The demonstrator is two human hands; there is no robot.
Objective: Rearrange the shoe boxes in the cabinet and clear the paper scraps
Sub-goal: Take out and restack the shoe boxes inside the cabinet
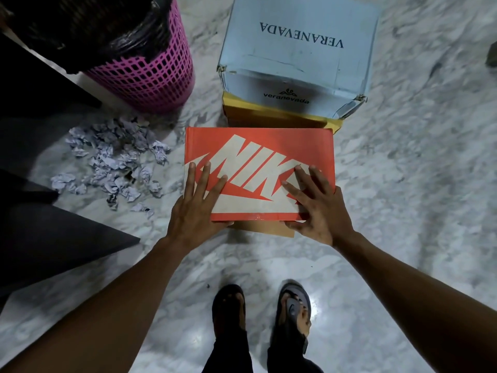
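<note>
Left hand [188,211] and right hand [317,211] are being clamped on orange box [258,146] at 6 o'clock edge, fingers [200,179] on lid, thumbs [293,225] under; scraps [115,162] at 9 o'clock.

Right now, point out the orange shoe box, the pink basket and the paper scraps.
orange shoe box [258,160]: head view, on the lid's printed top.
pink basket [150,75]: head view, on its lattice wall.
paper scraps [113,165]: head view, middle of the crumpled pile.
</note>
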